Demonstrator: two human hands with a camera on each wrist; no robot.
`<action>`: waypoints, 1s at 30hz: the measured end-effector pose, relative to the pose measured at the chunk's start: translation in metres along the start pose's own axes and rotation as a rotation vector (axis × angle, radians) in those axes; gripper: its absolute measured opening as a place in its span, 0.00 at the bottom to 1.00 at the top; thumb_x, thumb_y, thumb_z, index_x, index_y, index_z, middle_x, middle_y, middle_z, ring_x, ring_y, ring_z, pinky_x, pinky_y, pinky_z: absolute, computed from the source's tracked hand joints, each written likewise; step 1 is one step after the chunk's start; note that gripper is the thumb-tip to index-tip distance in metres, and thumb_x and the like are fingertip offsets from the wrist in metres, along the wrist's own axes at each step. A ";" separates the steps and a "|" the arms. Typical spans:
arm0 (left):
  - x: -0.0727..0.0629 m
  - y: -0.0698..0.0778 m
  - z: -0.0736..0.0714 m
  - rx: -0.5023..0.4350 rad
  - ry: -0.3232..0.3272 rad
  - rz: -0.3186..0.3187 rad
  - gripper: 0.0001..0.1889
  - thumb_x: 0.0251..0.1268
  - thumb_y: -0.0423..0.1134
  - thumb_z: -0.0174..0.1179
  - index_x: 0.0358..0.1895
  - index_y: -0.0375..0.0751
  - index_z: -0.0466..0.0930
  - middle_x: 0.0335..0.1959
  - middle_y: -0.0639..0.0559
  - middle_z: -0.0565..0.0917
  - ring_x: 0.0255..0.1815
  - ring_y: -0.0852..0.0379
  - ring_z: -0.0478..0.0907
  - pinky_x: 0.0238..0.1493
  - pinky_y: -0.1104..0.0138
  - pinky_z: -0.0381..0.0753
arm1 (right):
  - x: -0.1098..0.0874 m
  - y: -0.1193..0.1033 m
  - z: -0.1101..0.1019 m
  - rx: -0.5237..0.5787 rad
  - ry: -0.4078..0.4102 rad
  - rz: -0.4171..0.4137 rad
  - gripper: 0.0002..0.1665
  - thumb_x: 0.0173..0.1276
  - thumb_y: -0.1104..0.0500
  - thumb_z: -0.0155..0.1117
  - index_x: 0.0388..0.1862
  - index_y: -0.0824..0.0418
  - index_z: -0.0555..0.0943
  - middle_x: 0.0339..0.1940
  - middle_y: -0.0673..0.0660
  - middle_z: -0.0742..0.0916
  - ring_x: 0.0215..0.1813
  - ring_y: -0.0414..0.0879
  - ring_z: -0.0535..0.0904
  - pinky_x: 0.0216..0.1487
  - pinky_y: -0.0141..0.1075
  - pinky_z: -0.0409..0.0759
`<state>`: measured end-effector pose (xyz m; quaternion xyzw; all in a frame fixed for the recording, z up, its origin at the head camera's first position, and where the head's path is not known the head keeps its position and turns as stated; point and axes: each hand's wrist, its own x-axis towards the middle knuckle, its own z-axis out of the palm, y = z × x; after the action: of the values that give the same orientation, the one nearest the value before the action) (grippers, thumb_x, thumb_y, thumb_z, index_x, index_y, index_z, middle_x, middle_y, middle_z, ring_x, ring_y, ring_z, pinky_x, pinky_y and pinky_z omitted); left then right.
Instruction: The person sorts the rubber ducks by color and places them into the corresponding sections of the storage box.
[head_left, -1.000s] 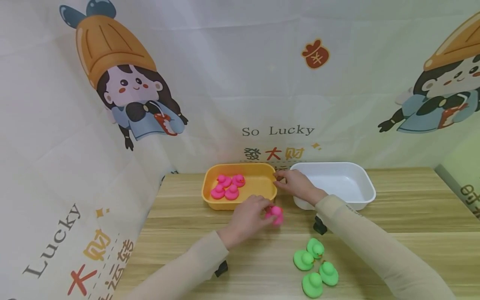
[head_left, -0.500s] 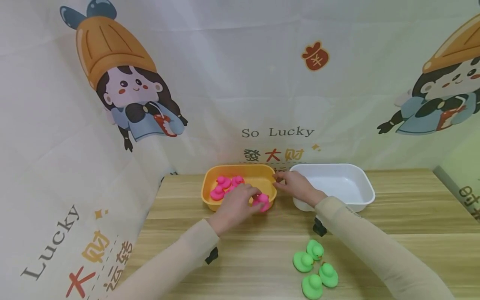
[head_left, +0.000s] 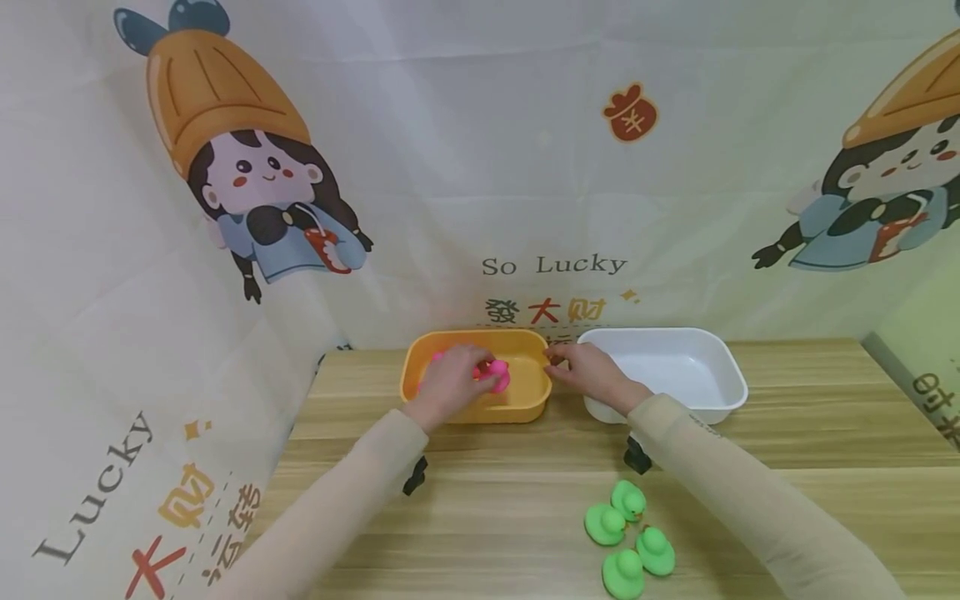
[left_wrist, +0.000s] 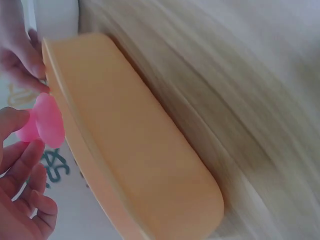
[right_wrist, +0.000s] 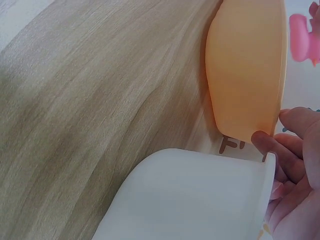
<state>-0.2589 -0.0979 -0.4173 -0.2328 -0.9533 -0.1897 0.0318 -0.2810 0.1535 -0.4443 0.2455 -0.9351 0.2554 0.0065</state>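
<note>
My left hand [head_left: 448, 382] pinches a pink rubber duck [left_wrist: 49, 122] between thumb and fingers, over the orange tub [head_left: 487, 414]. In the left wrist view the duck is up at the tub's rim level. Other pink ducks in the tub are mostly hidden behind that hand. At the tub's right end, my right hand [head_left: 592, 372] pinches the rim, thumb on the inner side and fingertips against the outer wall [right_wrist: 245, 75]. The back of this hand overlaps the left edge of the white tub [head_left: 686, 375] in the head view.
Several green rubber ducks [head_left: 624, 573] lie grouped on the wooden table [head_left: 480, 517], in front of the white tub. A printed cloth [head_left: 450, 167] hangs right behind both tubs. Each wrist carries a small black device [head_left: 637, 455].
My left hand has carried the pink duck from the table in front, over the front rim, to above the orange tub. My right hand stays at the tub's right end.
</note>
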 end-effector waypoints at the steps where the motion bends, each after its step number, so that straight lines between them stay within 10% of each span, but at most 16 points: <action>1: 0.002 -0.002 0.000 0.006 -0.001 -0.011 0.14 0.70 0.45 0.70 0.49 0.39 0.88 0.43 0.49 0.87 0.46 0.51 0.80 0.50 0.57 0.82 | 0.000 0.000 0.000 0.001 -0.001 0.001 0.20 0.76 0.58 0.65 0.59 0.70 0.84 0.48 0.64 0.91 0.48 0.56 0.87 0.55 0.51 0.84; 30: 0.027 -0.023 0.029 0.117 -0.123 -0.076 0.09 0.71 0.42 0.68 0.43 0.39 0.88 0.38 0.47 0.85 0.43 0.47 0.77 0.52 0.55 0.81 | 0.002 0.003 0.002 -0.015 -0.004 0.035 0.20 0.76 0.57 0.65 0.59 0.67 0.84 0.49 0.61 0.91 0.51 0.55 0.87 0.57 0.50 0.84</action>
<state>-0.2930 -0.0940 -0.4483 -0.2054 -0.9711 -0.1202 -0.0204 -0.2835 0.1542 -0.4470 0.2294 -0.9411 0.2482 0.0022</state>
